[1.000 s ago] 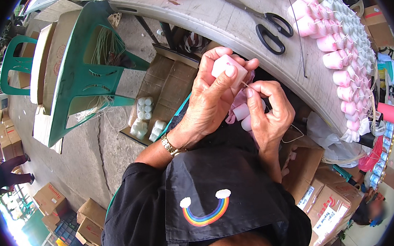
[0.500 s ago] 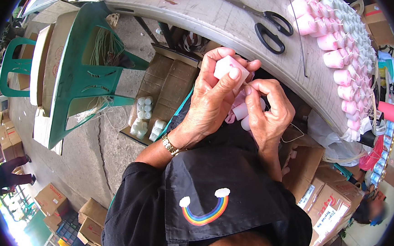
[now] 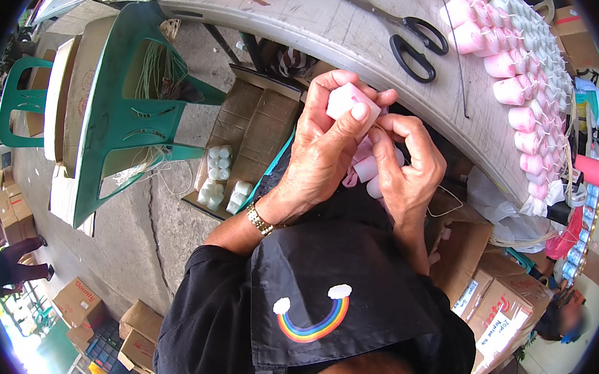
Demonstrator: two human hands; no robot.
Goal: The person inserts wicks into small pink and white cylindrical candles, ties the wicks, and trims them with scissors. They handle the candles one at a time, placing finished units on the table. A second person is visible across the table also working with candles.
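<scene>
My left hand (image 3: 311, 158) holds a pale pink, block-like piece (image 3: 342, 102), thumb pressed on its near face and fingers curled behind. Just right of it my right hand (image 3: 412, 162) is closed in a pinch against the piece's lower edge. What those fingertips grip is too small to make out. Under both hands, several pink cylinders (image 3: 366, 170) show in my lap, partly covered by the fingers. Beyond the hands, black-handled scissors (image 3: 411, 48) lie on the pale tabletop (image 3: 352, 41).
Rows of tied pink and white cylinders (image 3: 508, 92) hang along the table's right side, beside a thin dark rod (image 3: 456, 58). At left stand a green plastic chair (image 3: 110, 117) and an open carton (image 3: 240, 132) holding white wrapped pieces. More boxes (image 3: 503, 312) crowd the lower right.
My right hand has shifted slightly up and inward against the pink piece, its fingers curling a little more. The left hand keeps its hold, almost still.
</scene>
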